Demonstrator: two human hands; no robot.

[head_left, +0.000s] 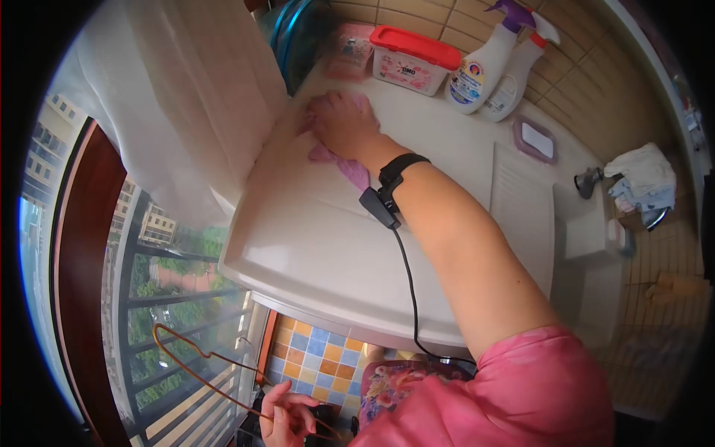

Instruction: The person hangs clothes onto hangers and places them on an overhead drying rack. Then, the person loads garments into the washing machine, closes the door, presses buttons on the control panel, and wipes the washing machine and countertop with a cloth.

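A pink-purple cloth [353, 172] lies bunched under my right hand [344, 127] on the white countertop [298, 223], near its back left part. The fingers press onto the cloth, and a black band with a small device and cable circles that wrist. Low in the view, my left hand [285, 417] has its fingers curled around a brown wire hanger [195, 369], which extends up and left beside the window.
Behind the cloth stand a red-lidded tub [413, 63] and two spray bottles [484, 71]. A soap box [535, 140], washboard [521, 201], sink [588, 290] and faucet [588, 182] are at right. White curtain [179, 97] hangs at left.
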